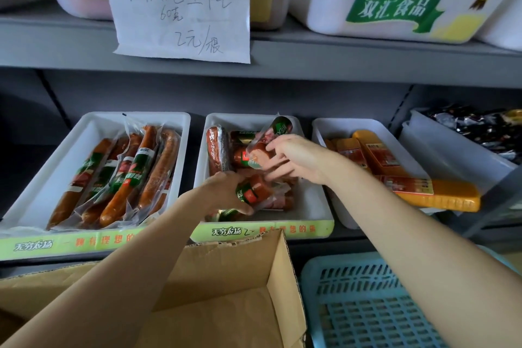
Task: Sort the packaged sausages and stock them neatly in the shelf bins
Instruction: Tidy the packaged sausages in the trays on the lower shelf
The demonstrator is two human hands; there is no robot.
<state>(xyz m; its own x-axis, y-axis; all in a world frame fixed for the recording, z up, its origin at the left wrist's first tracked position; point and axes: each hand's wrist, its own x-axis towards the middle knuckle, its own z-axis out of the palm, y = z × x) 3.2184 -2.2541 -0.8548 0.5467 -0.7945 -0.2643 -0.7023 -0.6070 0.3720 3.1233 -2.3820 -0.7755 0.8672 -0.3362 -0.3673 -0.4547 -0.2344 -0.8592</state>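
1. Right now the right hand (293,157), at centre frame, pinches a short vacuum-packed sausage (261,154) between thumb and fingers, holding it tilted just above the middle bin (316,203).
2. The left hand (226,192), just below and left of it, has its fingers curled round a second short sausage pack (252,192) with a green and red label, low over the front of the same bin.
3. To do this step well, I would lay each pack flat, label up, parallel to the ones already lying there, rather than dropping it on the loose heap.
4. Set one down at a time; the film looks slippery.
5. Keep the kinds apart: long sausages (127,175) fill the left bin (50,172), yellow-wrapped sticks (375,155) the bin on the right.
6. The cardboard box (226,291) stands open at the bottom of the frame, a blue basket (367,305) beside it.
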